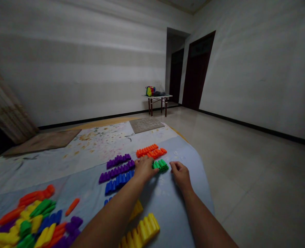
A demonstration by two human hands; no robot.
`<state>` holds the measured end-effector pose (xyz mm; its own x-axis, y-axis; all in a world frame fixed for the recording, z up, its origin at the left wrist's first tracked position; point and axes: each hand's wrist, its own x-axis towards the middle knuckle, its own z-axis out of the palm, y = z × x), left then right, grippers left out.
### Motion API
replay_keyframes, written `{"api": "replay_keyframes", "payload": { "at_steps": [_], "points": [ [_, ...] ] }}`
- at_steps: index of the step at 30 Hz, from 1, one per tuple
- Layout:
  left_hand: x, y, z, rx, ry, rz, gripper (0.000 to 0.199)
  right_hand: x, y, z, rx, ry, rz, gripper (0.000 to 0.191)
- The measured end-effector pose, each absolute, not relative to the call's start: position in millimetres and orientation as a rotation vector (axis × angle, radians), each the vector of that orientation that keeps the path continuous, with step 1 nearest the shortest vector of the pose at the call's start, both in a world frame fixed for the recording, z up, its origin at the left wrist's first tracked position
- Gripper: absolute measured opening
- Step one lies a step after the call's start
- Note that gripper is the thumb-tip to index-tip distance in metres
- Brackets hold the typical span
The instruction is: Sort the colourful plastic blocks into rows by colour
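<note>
Rows of coloured pieces lie on the cloth-covered table: orange pieces (151,151) at the back, purple pieces (117,171) to the left, blue pieces (119,182) nearer, and yellow pieces (141,232) in front. My left hand (145,168) is bent over a short row of green pieces (161,165), its thumb against their left end; part of the row is hidden under it. Just right of the green row is my right hand (179,174), its fingers curled together; whether anything small is between them cannot be made out.
A mixed pile of coloured pieces (25,224) lies at the front left, with a single orange piece (72,206) beside it. Flat boards (146,124) rest at the table's far side. A small table (157,96) stands by the wall.
</note>
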<state>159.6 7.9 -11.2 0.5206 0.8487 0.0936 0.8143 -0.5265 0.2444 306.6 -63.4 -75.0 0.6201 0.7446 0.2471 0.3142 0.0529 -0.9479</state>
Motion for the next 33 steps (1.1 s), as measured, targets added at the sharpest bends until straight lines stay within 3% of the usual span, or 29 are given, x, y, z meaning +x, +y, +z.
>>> {"api": "replay_keyframes", "payload": {
  "at_steps": [11, 17, 28, 33],
  "points": [
    [142.4, 5.4, -9.5, 2.533, 1.415, 0.488, 0.047, 305.6, -66.3, -73.5, -1.565, -0.91, 0.439, 0.044],
    [60.3, -11.1, -0.7, 2.465, 1.592, 0.598, 0.031, 309.6, -69.8, -78.4, -1.657, -0.957, 0.444, 0.046],
    [-105.7, -12.7, -9.1, 2.164, 2.273, 0.388, 0.04, 318.9, -68.9, -88.7, -1.783, -1.037, 0.398, 0.052],
    [-146.0, -1.2, -16.6, 1.969, 2.379, 0.295, 0.031, 320.1, -67.4, -91.8, -1.736, -1.045, 0.386, 0.057]
  ]
}}
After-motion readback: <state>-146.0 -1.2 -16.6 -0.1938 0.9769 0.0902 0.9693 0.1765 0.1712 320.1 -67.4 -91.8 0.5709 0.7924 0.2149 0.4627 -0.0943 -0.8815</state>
